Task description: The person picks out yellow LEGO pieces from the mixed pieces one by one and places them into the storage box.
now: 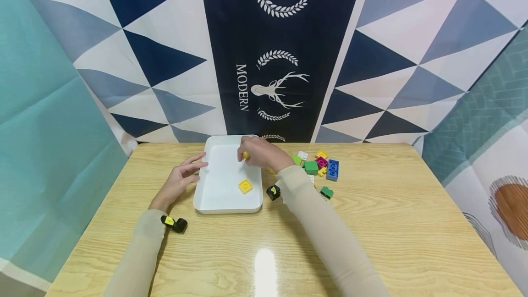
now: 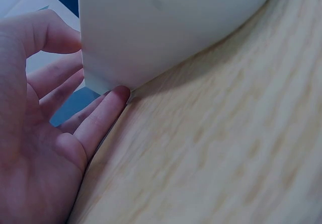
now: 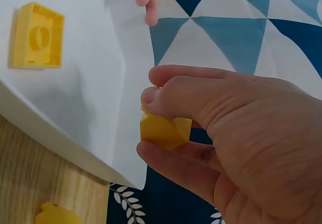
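Note:
A white tray (image 1: 220, 182) stands on the wooden table near its back edge. One square yellow toy brick (image 1: 245, 186) lies in it, hollow underside up. Above the tray's far right part, my right hand (image 1: 264, 152) pinches another yellow brick (image 3: 166, 131) between thumb and fingers. My left hand (image 1: 177, 183) is at the tray's left side with its fingers spread and loosely extended. In the left wrist view, fingertips (image 2: 119, 94) meet the tray's outer wall low down, close to the table.
Right of the tray lies a loose group of toy bricks, among them a blue brick (image 1: 332, 170), a green brick (image 1: 310, 167), a magenta brick (image 1: 321, 162) and a dark green piece (image 1: 327, 192). A patterned cloth (image 1: 272, 58) hangs behind the table (image 1: 396, 223).

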Demonstrator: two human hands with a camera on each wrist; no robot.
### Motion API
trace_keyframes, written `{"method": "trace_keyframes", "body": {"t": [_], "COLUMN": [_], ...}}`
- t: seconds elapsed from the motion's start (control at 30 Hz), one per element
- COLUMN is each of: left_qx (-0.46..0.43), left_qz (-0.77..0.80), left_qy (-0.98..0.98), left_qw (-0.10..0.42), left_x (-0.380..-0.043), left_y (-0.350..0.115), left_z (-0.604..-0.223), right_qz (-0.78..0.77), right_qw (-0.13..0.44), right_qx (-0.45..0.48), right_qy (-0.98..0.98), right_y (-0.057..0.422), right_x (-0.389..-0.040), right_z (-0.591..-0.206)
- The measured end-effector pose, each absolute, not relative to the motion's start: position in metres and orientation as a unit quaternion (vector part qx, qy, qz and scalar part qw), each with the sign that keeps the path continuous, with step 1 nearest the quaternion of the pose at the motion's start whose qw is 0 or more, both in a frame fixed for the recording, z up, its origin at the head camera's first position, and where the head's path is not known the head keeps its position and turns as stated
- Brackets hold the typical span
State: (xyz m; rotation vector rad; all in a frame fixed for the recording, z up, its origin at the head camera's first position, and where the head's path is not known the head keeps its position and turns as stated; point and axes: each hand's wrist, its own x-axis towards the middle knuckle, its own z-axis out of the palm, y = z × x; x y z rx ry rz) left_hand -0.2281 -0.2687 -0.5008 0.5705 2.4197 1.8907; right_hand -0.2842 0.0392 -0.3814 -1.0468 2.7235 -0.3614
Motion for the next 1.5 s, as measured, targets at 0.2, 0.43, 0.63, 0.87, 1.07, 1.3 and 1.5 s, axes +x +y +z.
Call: {"method": "trace_keyframes", "body": {"t": [0.2, 0.43, 0.63, 0.87, 1.07, 1.3, 1.5], "left_qx": [0.184, 0.182, 0.181, 0.18, 0.177, 0.174, 0.174], "left_qz": [0.603, 0.601, 0.6, 0.6, 0.602, 0.601, 0.602], "left_qy": [0.776, 0.778, 0.779, 0.78, 0.779, 0.78, 0.779], "left_qw": [0.009, 0.008, 0.009, 0.009, 0.011, 0.011, 0.01], "left_x": [-0.228, -0.228, -0.228, -0.227, -0.227, -0.228, -0.228], "left_y": [-0.269, -0.269, -0.269, -0.269, -0.268, -0.268, -0.268], "left_z": [-0.501, -0.501, -0.501, -0.5, -0.499, -0.5, -0.501], "right_qz": [-0.126, -0.127, -0.112, -0.113, -0.113, -0.119, -0.118], "right_qw": [0.112, 0.127, 0.14, 0.168, 0.175, 0.176, 0.177], "right_qx": [-0.354, -0.363, -0.363, -0.354, -0.349, -0.352, -0.359], "right_qy": [0.92, 0.914, 0.914, 0.913, 0.914, 0.911, 0.909], "right_y": [0.04, 0.039, 0.038, 0.035, 0.035, 0.035, 0.032], "right_x": [-0.285, -0.284, -0.284, -0.28, -0.276, -0.274, -0.271], "right_z": [-0.385, -0.388, -0.395, -0.397, -0.399, -0.403, -0.405]}}
